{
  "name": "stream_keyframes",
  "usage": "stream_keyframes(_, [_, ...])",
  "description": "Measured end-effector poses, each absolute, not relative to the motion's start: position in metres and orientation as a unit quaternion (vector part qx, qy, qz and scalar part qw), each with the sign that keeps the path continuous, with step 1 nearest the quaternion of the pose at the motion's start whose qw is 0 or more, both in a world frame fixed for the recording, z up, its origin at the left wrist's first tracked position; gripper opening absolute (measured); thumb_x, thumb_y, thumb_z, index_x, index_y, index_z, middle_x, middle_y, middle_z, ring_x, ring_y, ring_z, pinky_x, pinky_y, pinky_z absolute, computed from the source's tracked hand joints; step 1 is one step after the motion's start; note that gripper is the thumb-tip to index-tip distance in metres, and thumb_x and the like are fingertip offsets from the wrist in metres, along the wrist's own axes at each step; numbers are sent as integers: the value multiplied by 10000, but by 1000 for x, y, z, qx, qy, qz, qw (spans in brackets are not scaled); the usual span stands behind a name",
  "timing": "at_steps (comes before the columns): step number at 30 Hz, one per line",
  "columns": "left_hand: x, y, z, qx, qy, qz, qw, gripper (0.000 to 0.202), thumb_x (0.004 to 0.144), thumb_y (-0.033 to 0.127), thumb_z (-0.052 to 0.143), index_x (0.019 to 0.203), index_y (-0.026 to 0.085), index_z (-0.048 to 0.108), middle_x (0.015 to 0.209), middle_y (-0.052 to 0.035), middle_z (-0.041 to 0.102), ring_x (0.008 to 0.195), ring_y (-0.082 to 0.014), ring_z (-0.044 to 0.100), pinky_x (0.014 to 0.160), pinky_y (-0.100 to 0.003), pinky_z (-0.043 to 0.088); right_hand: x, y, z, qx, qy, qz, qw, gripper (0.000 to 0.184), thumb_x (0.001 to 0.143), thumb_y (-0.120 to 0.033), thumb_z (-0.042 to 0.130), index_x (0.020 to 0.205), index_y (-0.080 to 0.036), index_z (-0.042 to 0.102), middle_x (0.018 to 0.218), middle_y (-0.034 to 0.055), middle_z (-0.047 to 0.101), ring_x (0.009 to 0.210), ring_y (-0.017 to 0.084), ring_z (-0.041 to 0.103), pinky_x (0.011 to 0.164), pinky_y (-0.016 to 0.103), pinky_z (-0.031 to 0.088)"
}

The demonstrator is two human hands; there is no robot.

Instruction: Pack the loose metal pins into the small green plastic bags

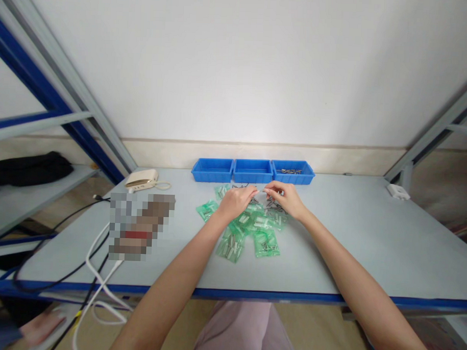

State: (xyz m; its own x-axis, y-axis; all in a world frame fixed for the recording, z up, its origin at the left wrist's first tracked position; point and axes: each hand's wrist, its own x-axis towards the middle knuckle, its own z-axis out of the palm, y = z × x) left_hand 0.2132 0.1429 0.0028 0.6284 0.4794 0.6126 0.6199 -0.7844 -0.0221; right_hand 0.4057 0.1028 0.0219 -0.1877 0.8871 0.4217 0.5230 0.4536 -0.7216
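Note:
My left hand [236, 203] and my right hand [284, 198] meet above the middle of the table, their fingertips pinching a small pale strip [260, 190]. I cannot tell exactly what the strip is. Beneath and around my hands lies a loose heap of green-tinted plastic bags [250, 232] holding small metal parts. Loose metal pieces [274, 207] show among the bags near my right hand. Beyond my fingers stand 3 blue plastic trays side by side, with the right tray [293, 173] holding a few metal parts. The left tray [212, 170] and middle tray [252, 171] show no parts.
The pale grey workbench [349, 240] has a blue front edge. On its left are a cream device with a cord [141, 180], a pixelated patch [142, 227], and white and black cables [92, 257]. A white box [397, 191] sits at the far right corner. Shelf frames flank the bench.

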Motion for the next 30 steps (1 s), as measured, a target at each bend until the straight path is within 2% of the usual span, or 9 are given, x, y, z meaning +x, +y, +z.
stream_keyframes(6, [214,143,2,-894,-292,-321,110,305,964,361,352,915,159,576,759,-29,688,668,-144,648,596,-229,409,406,103,20,-480,-745,204,416,365,878,-433,456,654,-176,585,627,8,613,604,135,550,626,256,393])
stream_keyframes(12, [213,144,1,-898,-277,-320,120,341,976,325,314,876,156,592,785,-37,694,696,-149,651,620,-239,421,404,102,21,-474,-729,236,434,252,833,-423,537,858,-187,621,681,-3,638,584,123,544,572,237,395])
stream_keyframes(18, [213,144,2,-894,-299,-312,117,350,975,345,313,877,157,592,780,-38,694,675,-141,646,611,-233,416,405,103,21,-467,-741,225,428,257,820,-409,559,769,-169,632,679,6,642,595,118,538,582,232,386])
stream_keyframes(24, [213,143,3,-892,-291,-324,120,344,973,364,318,912,160,588,778,-32,695,673,-134,646,613,-227,412,405,103,20,-474,-744,219,417,339,872,-408,479,661,-166,585,637,6,623,599,120,545,622,239,391])
stream_keyframes(30, [213,144,2,-889,-299,-320,131,381,980,344,291,850,149,591,710,-40,675,634,-141,633,584,-231,396,405,101,22,-470,-739,239,418,253,839,-411,533,814,-173,616,671,-7,635,579,115,538,578,225,391])
